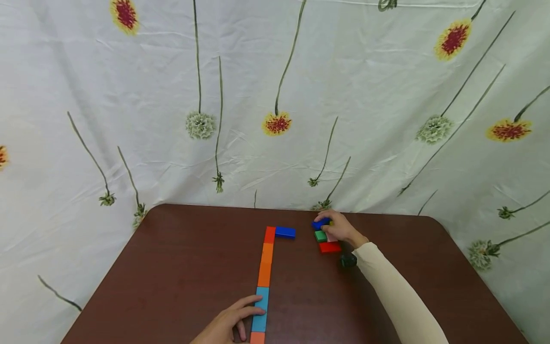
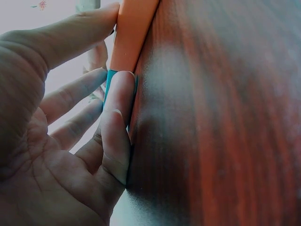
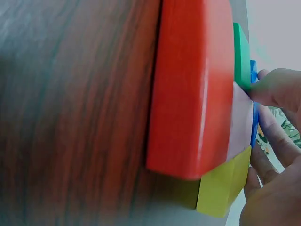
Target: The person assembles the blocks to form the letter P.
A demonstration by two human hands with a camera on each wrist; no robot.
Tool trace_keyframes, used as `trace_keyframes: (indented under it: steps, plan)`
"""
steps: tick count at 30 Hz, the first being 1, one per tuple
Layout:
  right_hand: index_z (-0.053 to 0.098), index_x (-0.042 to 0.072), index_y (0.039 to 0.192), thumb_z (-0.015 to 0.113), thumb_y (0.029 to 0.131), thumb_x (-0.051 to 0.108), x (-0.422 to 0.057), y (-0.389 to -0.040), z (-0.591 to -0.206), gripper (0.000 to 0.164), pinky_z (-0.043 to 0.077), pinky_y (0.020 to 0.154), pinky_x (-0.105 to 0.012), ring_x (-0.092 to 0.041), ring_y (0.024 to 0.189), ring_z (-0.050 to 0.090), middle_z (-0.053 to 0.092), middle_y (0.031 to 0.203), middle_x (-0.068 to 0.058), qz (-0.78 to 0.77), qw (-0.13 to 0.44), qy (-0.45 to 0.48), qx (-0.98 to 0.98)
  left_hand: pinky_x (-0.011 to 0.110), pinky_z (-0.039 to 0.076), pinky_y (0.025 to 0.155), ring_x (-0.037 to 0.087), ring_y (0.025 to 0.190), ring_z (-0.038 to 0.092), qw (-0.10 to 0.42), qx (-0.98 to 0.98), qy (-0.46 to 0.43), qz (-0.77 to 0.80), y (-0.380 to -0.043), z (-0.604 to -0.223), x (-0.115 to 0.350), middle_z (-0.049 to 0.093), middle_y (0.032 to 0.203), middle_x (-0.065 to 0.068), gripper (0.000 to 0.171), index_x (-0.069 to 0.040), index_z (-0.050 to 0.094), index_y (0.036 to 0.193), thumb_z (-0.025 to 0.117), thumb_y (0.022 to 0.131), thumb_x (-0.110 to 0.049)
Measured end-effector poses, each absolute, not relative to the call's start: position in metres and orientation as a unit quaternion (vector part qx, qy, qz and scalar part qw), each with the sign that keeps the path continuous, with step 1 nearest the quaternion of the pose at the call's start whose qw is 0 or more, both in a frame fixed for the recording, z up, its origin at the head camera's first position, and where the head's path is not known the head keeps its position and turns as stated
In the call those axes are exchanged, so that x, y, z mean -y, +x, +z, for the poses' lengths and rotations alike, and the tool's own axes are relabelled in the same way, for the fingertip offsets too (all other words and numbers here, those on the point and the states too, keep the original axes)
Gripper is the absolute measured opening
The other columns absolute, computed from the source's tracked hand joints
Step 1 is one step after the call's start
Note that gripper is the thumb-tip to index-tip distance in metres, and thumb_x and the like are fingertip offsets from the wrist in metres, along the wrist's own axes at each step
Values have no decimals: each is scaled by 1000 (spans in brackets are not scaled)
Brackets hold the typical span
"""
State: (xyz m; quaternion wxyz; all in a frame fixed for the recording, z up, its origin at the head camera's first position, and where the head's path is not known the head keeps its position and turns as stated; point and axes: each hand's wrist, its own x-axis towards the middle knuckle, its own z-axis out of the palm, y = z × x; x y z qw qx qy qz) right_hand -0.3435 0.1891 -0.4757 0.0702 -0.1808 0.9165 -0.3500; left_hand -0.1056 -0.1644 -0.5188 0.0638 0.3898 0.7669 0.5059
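Note:
My left hand (image 1: 225,319) is at the near end of a straight row of blocks, its fingertips touching a light blue block (image 1: 259,322). An orange block (image 2: 134,35) of the row appears beside the thumb in the left wrist view. Farther along lie two orange blocks (image 1: 265,267) and a red block (image 1: 269,234); a dark blue block (image 1: 285,232) extends rightward from that far end. Over a cluster at the right, my right hand (image 1: 341,228) pinches another dark blue block (image 1: 319,224) between thumb and fingers. Close under it sit green (image 1: 320,236), pink (image 3: 241,122) and yellow (image 3: 223,183) blocks.
A red block (image 1: 330,247) forms the near side of the cluster. A small dark object (image 1: 348,260) shows by the right wrist. The brown table (image 1: 193,253) ends at a flowered white cloth (image 1: 240,157) hanging behind it.

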Motion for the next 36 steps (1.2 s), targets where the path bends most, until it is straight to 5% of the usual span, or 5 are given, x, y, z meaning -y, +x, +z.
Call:
trace_keyframes:
  steps: [14, 22, 36]
  plan:
    - [69, 5, 115, 66, 95, 2, -190, -342, -478, 20, 46, 101, -55, -39, 116, 57, 59, 130, -23, -305, 34, -175, -936, 18, 49, 56, -6, 72, 51, 98, -771, 361, 516, -104, -515, 163, 40, 146, 30, 53, 4, 58, 134, 78, 89, -18]
    - [65, 2, 126, 66, 95, 2, -197, -341, -475, 31, 45, 104, -54, -39, 119, 57, 60, 128, -22, -243, 45, -212, -945, 18, 49, 58, -5, 72, 51, 122, -774, 345, 516, -104, -511, 163, 38, 147, 33, 54, 4, 58, 135, 76, 91, -21]
    - [66, 5, 122, 68, 95, 10, -201, -337, -471, 28, 44, 100, -60, -40, 116, 59, 66, 123, -20, -179, 28, -222, -958, 18, 49, 58, -4, 71, 50, 123, -772, 343, 521, -102, -510, 162, 38, 147, 33, 54, 5, 58, 134, 77, 90, -21]
